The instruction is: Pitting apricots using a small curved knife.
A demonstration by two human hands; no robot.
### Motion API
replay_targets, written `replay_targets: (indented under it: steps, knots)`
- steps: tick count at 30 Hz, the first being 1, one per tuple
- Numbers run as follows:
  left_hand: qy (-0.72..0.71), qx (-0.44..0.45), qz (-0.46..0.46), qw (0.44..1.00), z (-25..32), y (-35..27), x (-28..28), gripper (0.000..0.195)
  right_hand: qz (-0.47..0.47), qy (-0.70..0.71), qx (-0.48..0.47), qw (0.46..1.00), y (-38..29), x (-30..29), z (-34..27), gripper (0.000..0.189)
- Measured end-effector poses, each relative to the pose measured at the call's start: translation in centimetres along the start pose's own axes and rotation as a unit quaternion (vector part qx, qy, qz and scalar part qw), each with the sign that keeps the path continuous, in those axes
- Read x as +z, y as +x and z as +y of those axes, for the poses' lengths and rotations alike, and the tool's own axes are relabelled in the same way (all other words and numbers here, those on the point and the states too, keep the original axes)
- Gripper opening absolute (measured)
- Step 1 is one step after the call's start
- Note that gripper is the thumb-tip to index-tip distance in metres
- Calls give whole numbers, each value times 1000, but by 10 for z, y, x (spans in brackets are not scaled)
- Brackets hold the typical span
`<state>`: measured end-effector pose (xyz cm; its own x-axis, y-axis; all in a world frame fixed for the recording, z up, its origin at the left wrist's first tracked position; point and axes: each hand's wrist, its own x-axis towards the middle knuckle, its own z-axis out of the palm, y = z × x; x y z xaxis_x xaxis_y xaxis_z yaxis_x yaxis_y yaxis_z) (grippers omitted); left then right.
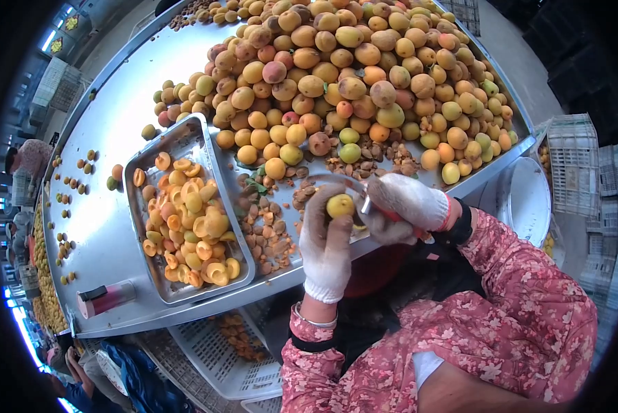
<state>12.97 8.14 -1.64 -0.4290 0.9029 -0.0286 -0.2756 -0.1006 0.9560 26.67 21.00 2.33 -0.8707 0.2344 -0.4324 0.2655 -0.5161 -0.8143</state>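
Note:
My left hand (325, 242), in a soiled white knit glove, grips a yellow apricot (340, 206) between thumb and fingers. Close to its right, my right hand (404, 206), gloved too, is closed around the red handle (391, 212) of a curved-blade knife (340, 179). The blade arches leftward above the apricot, partly blurred. Beneath the hands and to their left, apricot pits (270, 240) and scraps lie on the metal table. Left of the pits, a steel tray (133, 206) holds halved, pitted apricots (193, 219).
A large heap of whole apricots (340, 77) covers the far side of the raised-edge metal table (128, 77). A cup with a dark lid (106, 298) lies near the left corner. Below are a white plastic crate (211, 356) and, at right, a round basin (529, 201). Other people work at left.

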Motion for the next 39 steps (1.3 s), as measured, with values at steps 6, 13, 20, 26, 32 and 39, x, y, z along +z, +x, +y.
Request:
replay_targets:
  steps: [6,13,20,26,32,39]
  knots:
    - [-130,20,32,991,-1,5,-2,43,86,-257,-185,945,7,10,3,37]
    - [-181,-9,38,983,6,6,-2,48,141,-446,-282,837,9,17,11,36]
    - [-174,31,50,983,12,14,8,45,149,-466,-309,816,10,16,11,37]
    - [-141,83,75,984,12,15,17,41,190,-512,-339,766,18,16,17,37]
    - [-127,72,106,984,12,16,17,38,203,-520,-311,769,20,18,16,39]
    - [-185,-22,75,980,17,17,11,36,198,-518,-299,777,25,16,17,36]
